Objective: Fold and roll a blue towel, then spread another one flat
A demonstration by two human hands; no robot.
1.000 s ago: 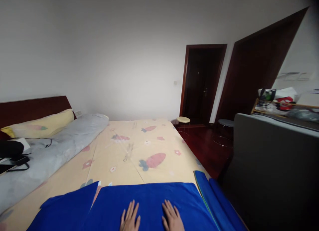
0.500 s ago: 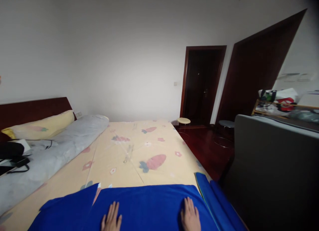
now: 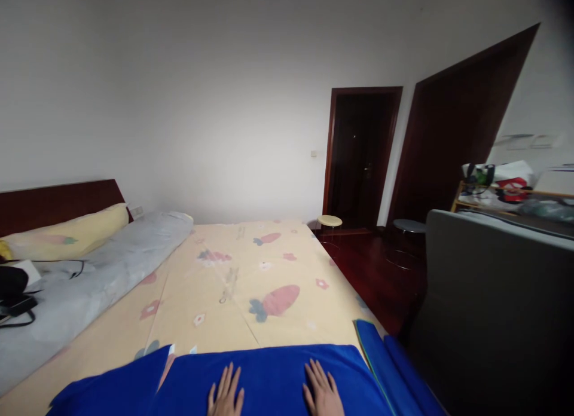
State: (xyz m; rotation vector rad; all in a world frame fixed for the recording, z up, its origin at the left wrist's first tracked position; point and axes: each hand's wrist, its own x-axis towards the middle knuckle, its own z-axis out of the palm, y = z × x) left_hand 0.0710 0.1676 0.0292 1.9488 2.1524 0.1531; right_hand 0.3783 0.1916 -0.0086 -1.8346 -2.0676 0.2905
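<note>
A bright blue cloth (image 3: 269, 371) lies spread over the near end of a bed with a pale yellow, strawberry-print sheet (image 3: 251, 284). My left hand (image 3: 225, 397) and my right hand (image 3: 323, 392) both rest flat on the blue cloth, palms down with fingers apart, a short gap between them. Neither hand holds anything. A second fold of blue cloth (image 3: 112, 389) lies to the left, and a rolled blue edge (image 3: 381, 368) runs along the bed's right side.
A grey rolled quilt (image 3: 103, 272) and a yellow pillow (image 3: 63, 236) lie by the dark headboard; black items with cables (image 3: 13, 290) sit far left. A grey upright panel (image 3: 493, 308) stands at right, with a cluttered shelf (image 3: 502, 189), two small stools (image 3: 329, 222) and dark doors (image 3: 359, 153) behind.
My hands were close together, spread wide apart across the blue cloth, then drew back toward each other. The view has tilted up slightly.
</note>
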